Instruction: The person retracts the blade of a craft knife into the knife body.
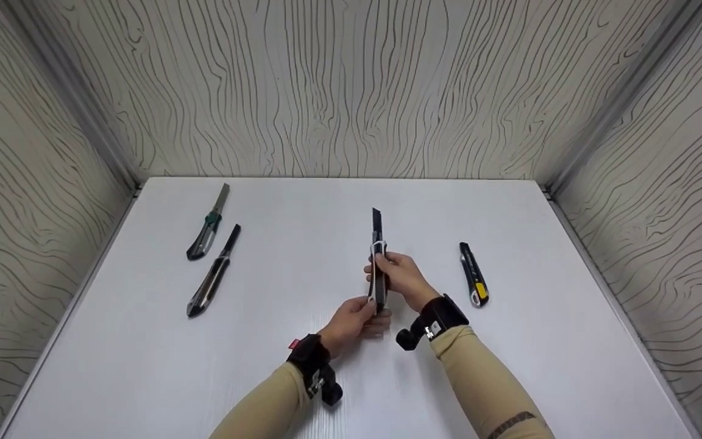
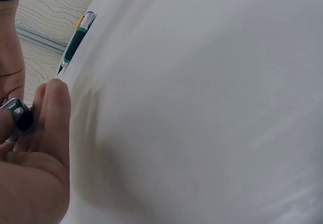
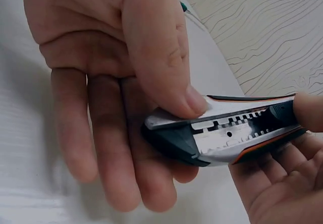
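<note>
Both hands hold one box cutter (image 1: 378,268) near the middle of the white table, its dark blade (image 1: 376,221) out and aimed at the back wall. My left hand (image 1: 354,323) pinches the butt end, thumb on top; its fingers (image 3: 116,173) reach out straight beneath in the right wrist view. Farther up the handle my right hand (image 1: 409,277) grips it, the thumb lying over the dark slider (image 3: 282,114). In the right wrist view the handle shows silver and black with orange lines and a toothed slot. The blade lies outside both wrist views.
Two more box cutters lie on the left with blades out: a green and black one (image 1: 205,235) behind, a silver and dark one (image 1: 209,286) in front. On the right rests a black and yellow box cutter (image 1: 475,275). Wood-patterned walls (image 1: 339,91) enclose the table (image 1: 302,213).
</note>
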The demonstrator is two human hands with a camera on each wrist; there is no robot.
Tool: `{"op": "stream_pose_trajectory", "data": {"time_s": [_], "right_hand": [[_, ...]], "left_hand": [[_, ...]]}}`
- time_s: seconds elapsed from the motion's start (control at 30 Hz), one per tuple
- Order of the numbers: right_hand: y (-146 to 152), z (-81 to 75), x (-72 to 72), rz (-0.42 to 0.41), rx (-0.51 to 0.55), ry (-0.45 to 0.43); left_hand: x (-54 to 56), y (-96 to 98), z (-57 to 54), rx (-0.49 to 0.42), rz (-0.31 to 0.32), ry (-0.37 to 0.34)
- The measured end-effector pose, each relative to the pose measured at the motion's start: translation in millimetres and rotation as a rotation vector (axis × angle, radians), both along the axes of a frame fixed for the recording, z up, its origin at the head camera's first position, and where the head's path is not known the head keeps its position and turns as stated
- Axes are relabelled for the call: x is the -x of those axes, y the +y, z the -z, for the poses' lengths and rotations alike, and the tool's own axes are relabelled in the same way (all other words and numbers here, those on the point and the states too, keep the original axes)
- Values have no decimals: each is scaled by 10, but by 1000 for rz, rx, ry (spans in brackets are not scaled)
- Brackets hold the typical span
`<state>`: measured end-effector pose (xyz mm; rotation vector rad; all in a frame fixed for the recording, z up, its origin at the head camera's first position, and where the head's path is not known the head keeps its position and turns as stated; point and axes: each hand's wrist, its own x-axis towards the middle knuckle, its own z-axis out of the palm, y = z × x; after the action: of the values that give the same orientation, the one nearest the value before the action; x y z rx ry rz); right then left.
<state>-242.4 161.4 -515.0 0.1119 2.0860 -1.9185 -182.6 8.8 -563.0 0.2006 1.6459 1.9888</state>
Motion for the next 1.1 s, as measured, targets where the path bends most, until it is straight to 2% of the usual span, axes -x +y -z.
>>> {"op": "stream_pose_trajectory", "data": {"time_s": [0.2,0.5,0.77,1.1], "right_hand": [[8,13,4,-6,-22,-18],[-4,60,-7,5,139,-51],[-33,57,-40,32,131,-40],[-28,59,-52,3,153,-37]], "left_hand": [[-11,1,-4,-9,-4,17],[-33,18,-35,-10,-7,34],[-34,38,-44,-3,-22,25],[-29,52,-8,4,-33,5]]}}
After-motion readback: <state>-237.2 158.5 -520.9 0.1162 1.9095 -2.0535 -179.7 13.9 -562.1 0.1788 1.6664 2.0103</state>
